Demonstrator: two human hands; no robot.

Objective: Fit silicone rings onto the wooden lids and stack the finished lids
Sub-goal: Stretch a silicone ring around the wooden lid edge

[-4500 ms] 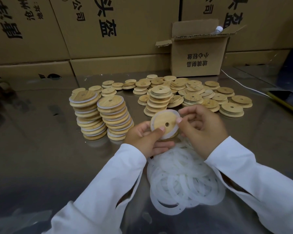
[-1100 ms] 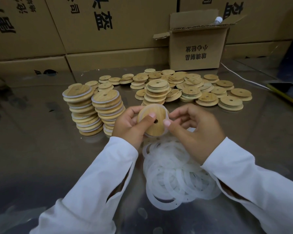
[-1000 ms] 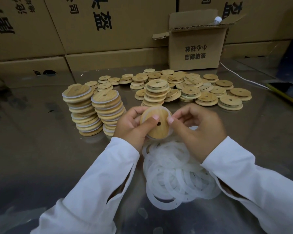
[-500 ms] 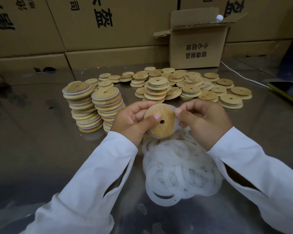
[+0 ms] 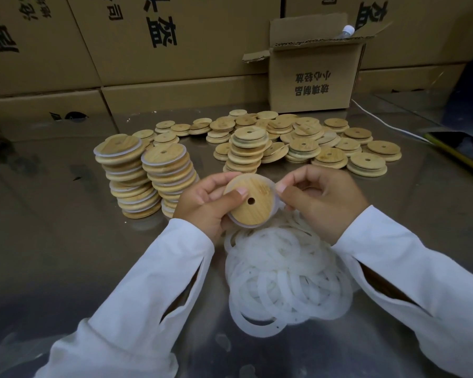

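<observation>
Left hand [image 5: 202,205] grips wooden lid [image 5: 254,212], thumb on its face; right hand [image 5: 322,203] pinches silicone ring [image 5: 275,205] at right rim, ring now snugger than seconds ago: fitting nearly done.

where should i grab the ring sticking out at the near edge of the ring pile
Pinch the ring by its near arc, coming from above on the near side. That arc lies flat on the bare table, clear of the pile, while its far arc seems overlapped by other rings.
</observation>
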